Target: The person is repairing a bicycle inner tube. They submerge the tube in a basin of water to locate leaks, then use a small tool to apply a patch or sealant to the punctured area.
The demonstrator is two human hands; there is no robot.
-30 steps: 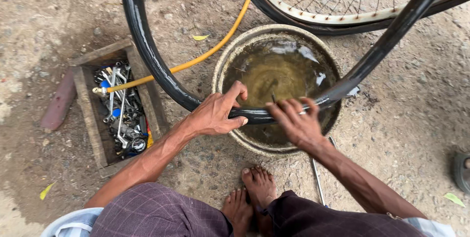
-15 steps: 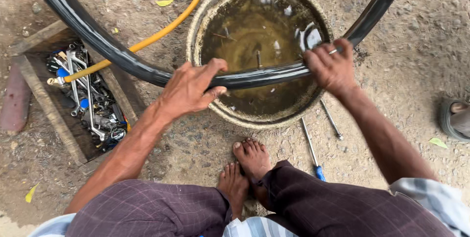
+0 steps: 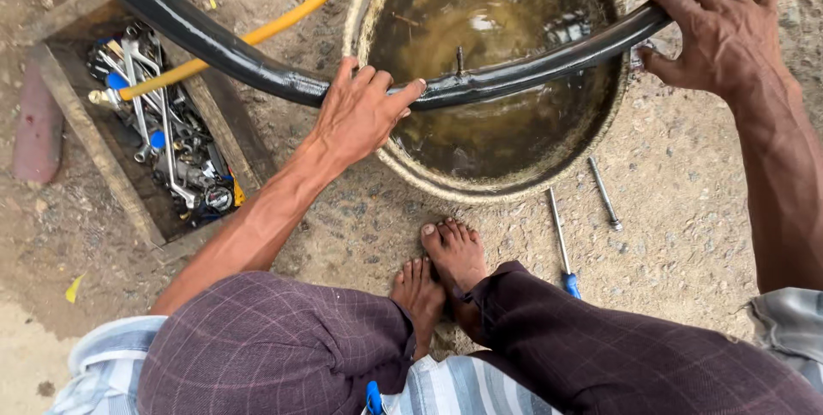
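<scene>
Head view: a black inner tube (image 3: 514,76) arcs across a round basin (image 3: 403,166) of murky brown water set on the dirt ground (image 3: 686,226). The middle stretch of the tube lies low over the water, with its small valve stem (image 3: 459,59) standing upright above it.

The left hand (image 3: 360,115) rests on the tube at the basin's near-left rim, fingers spread flat over the rubber and the thumb tucked under it: a loose grip, pressing rather than clenched. The right hand (image 3: 720,25), with a ring on one finger, curls over the tube at the basin's right edge in a firmer grip, fingers wrapped across the top.

Left of the basin sits a wooden toolbox (image 3: 64,136) holding spanners (image 3: 163,141), with a yellow hose (image 3: 257,33) running over it and behind the tube. Two long screwdrivers (image 3: 561,243) lie on the ground just beside the basin's near rim, close to the person's bare feet (image 3: 441,269).

Against half a second ago, the camera has closed in: the basin fills more of the view. The left hand has slid along the tube toward the basin's rim, the right hand sits farther out and higher, and the valve stem now shows over the water.
</scene>
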